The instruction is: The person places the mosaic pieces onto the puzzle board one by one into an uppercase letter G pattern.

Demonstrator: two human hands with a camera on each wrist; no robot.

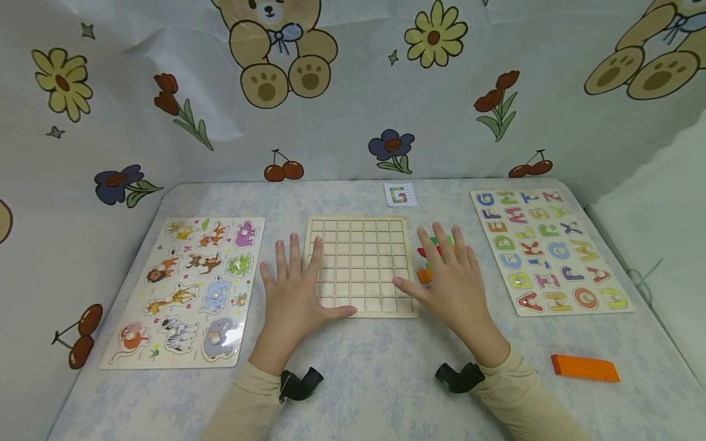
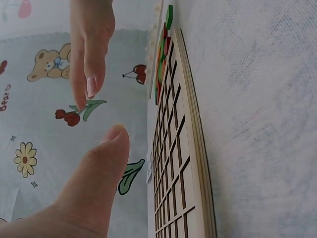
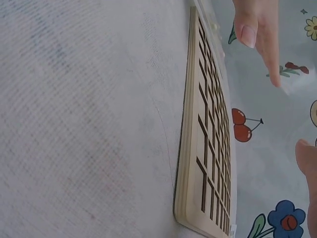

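Left hand (image 1: 292,294) & right hand (image 1: 455,291) have fingers spread, holding nothing, either side of the grid board (image 1: 361,263) mid tabletop (image 1: 364,380). IMO a careless R swipe could scatter the colored pieces (image 1: 425,275) next to it tho. FYI letter board (image 1: 573,313) has letters (image 1: 585,297) slotted in, animal board (image 1: 165,365) has animals (image 1: 215,296).

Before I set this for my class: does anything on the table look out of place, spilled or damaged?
Nothing looks spilled or damaged. The orange bar seems slightly odd, lying alone at the right, apart from the coloured pieces.
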